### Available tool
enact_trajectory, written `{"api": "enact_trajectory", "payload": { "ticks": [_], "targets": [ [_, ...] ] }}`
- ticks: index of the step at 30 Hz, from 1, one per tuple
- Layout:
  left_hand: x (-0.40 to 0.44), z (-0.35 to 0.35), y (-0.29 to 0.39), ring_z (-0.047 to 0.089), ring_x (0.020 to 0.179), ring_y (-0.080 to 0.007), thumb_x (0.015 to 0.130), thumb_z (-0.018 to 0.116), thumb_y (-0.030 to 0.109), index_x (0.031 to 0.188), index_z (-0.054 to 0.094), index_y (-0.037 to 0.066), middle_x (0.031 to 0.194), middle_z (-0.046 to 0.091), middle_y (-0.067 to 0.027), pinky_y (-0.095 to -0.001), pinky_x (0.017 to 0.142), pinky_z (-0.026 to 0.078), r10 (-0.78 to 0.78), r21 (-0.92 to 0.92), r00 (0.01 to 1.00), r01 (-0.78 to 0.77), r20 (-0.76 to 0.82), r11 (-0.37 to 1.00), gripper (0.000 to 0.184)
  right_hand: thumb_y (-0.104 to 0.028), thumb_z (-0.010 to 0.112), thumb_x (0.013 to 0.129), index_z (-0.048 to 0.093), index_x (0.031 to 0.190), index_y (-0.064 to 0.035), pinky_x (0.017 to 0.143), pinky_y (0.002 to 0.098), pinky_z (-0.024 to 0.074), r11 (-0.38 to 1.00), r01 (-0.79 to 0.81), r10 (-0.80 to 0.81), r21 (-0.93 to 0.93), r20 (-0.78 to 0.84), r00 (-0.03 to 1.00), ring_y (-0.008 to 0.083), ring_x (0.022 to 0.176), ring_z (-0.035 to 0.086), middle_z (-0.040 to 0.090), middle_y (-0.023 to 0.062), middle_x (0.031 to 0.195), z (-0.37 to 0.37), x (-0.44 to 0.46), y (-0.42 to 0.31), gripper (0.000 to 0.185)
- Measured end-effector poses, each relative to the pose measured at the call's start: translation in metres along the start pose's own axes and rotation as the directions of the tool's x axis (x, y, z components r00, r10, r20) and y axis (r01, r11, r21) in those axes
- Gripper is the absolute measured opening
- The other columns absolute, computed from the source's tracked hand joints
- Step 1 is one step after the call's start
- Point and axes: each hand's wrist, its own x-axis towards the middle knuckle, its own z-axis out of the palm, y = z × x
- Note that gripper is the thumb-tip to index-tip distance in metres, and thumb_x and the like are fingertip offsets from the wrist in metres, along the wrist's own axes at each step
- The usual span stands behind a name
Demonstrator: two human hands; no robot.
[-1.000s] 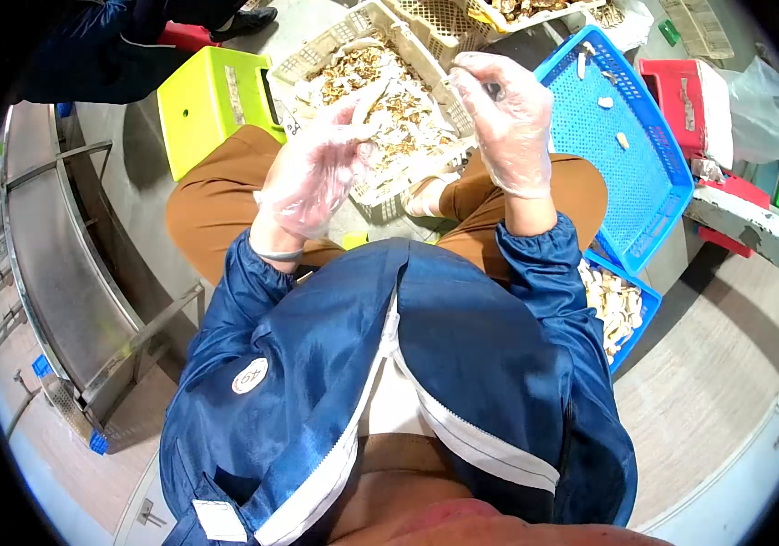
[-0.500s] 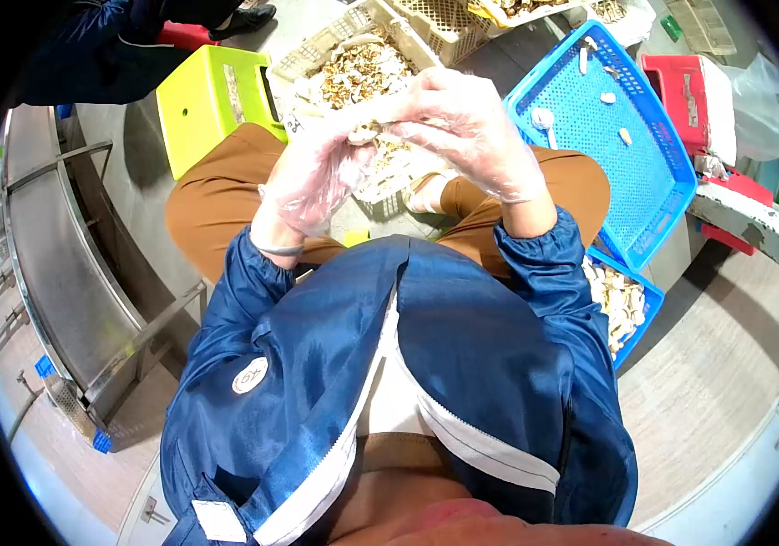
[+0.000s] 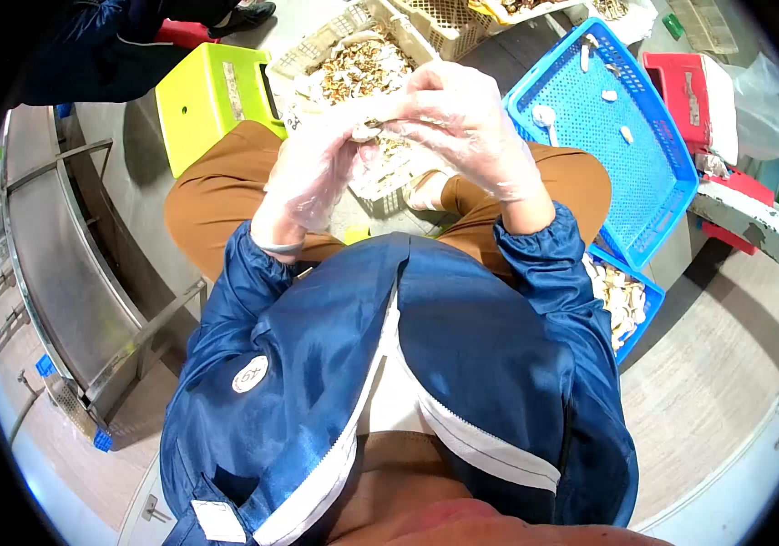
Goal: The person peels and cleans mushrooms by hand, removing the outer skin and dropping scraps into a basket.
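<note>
Both my hands wear thin clear plastic gloves and meet in front of my knees. My left hand curls closed around a small pale mushroom piece, mostly hidden by the fingers. From the other side, the bent fingers of my right hand come together at the same spot; whatever they pinch is too small to make out. Just beyond and below the hands stands a cream plastic basket heaped with brown and whitish mushroom pieces.
A blue perforated crate with a few scattered pieces lies at my right, above another blue crate of pale slices. A lime-green stool and a metal frame table stand left. Red stools stand far right. Another person's dark clothing shows upper left.
My hands stay together at nearly the same place, with the right hand shifted slightly upward. The small piece between them has turned a little. The crates and basket have not moved.
</note>
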Motion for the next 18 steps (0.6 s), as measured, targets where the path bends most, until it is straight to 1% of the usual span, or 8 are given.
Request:
{"api": "enact_trajectory", "payload": {
  "ticks": [1, 5, 8, 9, 12, 13, 15, 18],
  "targets": [
    [0.0, 0.0, -0.002, 0.061, 0.08, -0.0115, 0.113, 0.053, 0.017, 0.135, 0.063, -0.003, 0.105, 0.068, -0.005, -0.0244, 0.071, 0.053, -0.003, -0.021, 0.999, 0.002, -0.037, 1.0, 0.032, -0.018, 0.083, 0.086, 0.08, 0.096, -0.0076, 0.076, 0.0403, 0.0537, 1.0, -0.005, 0.005, -0.017, -0.032, 0.999, 0.0297, 0.085, 0.07, 0.07, 0.0099, 0.093, 0.002, -0.001, -0.003, 0.015],
    [0.006, -0.007, -0.008, 0.065, 0.088, -0.0126, 0.113, 0.052, 0.016, 0.138, 0.061, -0.003, 0.11, 0.069, -0.0064, -0.025, 0.078, 0.056, 0.029, -0.124, 0.996, -0.019, 0.082, 0.992, 0.032, -0.013, 0.08, 0.087, 0.079, 0.099, -0.0061, 0.08, 0.0405, 0.0558, 0.998, -0.038, 0.031, -0.052, -0.129, 0.991, 0.0317, 0.092, 0.073, 0.076, 0.0123, 0.102, 0.011, -0.008, -0.01, 0.014],
    [0.011, -0.01, -0.011, 0.066, 0.094, -0.0136, 0.113, 0.054, 0.016, 0.138, 0.06, -0.003, 0.115, 0.069, -0.0078, -0.0254, 0.081, 0.056, 0.045, -0.202, 0.991, -0.019, 0.124, 0.979, 0.032, -0.015, 0.079, 0.088, 0.077, 0.091, -0.007, 0.077, 0.0425, 0.0572, 0.997, -0.079, 0.075, -0.01, -0.203, 0.976, 0.0323, 0.088, 0.074, 0.078, 0.0095, 0.097, 0.019, -0.01, -0.01, 0.009],
    [0.011, -0.01, -0.011, 0.066, 0.095, -0.0141, 0.112, 0.055, 0.016, 0.138, 0.06, -0.003, 0.116, 0.07, -0.0083, -0.0258, 0.082, 0.057, 0.047, -0.232, 0.991, -0.016, 0.129, 0.973, 0.032, -0.012, 0.077, 0.089, 0.078, 0.095, -0.005, 0.08, 0.0415, 0.0581, 0.99, -0.126, 0.137, 0.064, -0.223, 0.965, 0.0322, 0.09, 0.075, 0.079, 0.0115, 0.098, 0.019, -0.012, -0.014, 0.009],
    [0.012, -0.005, -0.01, 0.065, 0.093, -0.0151, 0.112, 0.055, 0.016, 0.139, 0.062, -0.002, 0.114, 0.069, -0.0066, -0.0268, 0.082, 0.056, -0.01, -0.278, 0.999, 0.023, 0.05, 0.96, 0.033, -0.011, 0.077, 0.089, 0.078, 0.098, -0.0039, 0.083, 0.0407, 0.0588, 0.978, -0.172, 0.195, 0.12, -0.213, 0.957, 0.0318, 0.091, 0.075, 0.079, 0.0124, 0.097, 0.016, -0.011, -0.016, 0.012],
    [0.012, -0.004, -0.01, 0.064, 0.092, -0.0154, 0.112, 0.055, 0.016, 0.139, 0.063, -0.002, 0.112, 0.068, -0.0056, -0.027, 0.082, 0.056, -0.04, -0.287, 0.999, 0.04, 0.007, 0.957, 0.033, -0.011, 0.077, 0.089, 0.078, 0.098, -0.0035, 0.083, 0.0404, 0.0589, 0.984, -0.134, 0.156, 0.117, -0.202, 0.967, 0.0316, 0.09, 0.075, 0.079, 0.0127, 0.097, 0.016, -0.011, -0.015, 0.012],
    [0.012, -0.011, -0.011, 0.066, 0.094, -0.0156, 0.112, 0.056, 0.016, 0.138, 0.062, -0.002, 0.116, 0.07, -0.0085, -0.0274, 0.083, 0.058, -0.044, -0.328, 0.998, 0.056, 0.045, 0.943, 0.032, -0.011, 0.078, 0.088, 0.077, 0.098, -0.0026, 0.082, 0.0399, 0.0591, 0.992, -0.055, 0.075, 0.112, -0.179, 0.981, 0.0312, 0.09, 0.075, 0.078, 0.0133, 0.097, 0.015, -0.008, -0.01, 0.013],
    [0.011, -0.009, -0.008, 0.067, 0.093, -0.0155, 0.112, 0.056, 0.016, 0.137, 0.061, -0.002, 0.118, 0.07, -0.0097, -0.0271, 0.081, 0.058, -0.035, -0.311, 0.997, 0.056, 0.071, 0.949, 0.031, -0.011, 0.077, 0.089, 0.076, 0.097, -0.0014, 0.082, 0.0399, 0.0594, 0.967, -0.102, 0.124, 0.232, -0.083, 0.989, 0.0315, 0.089, 0.075, 0.077, 0.0131, 0.098, 0.009, -0.006, -0.01, 0.012]
  ]
}}
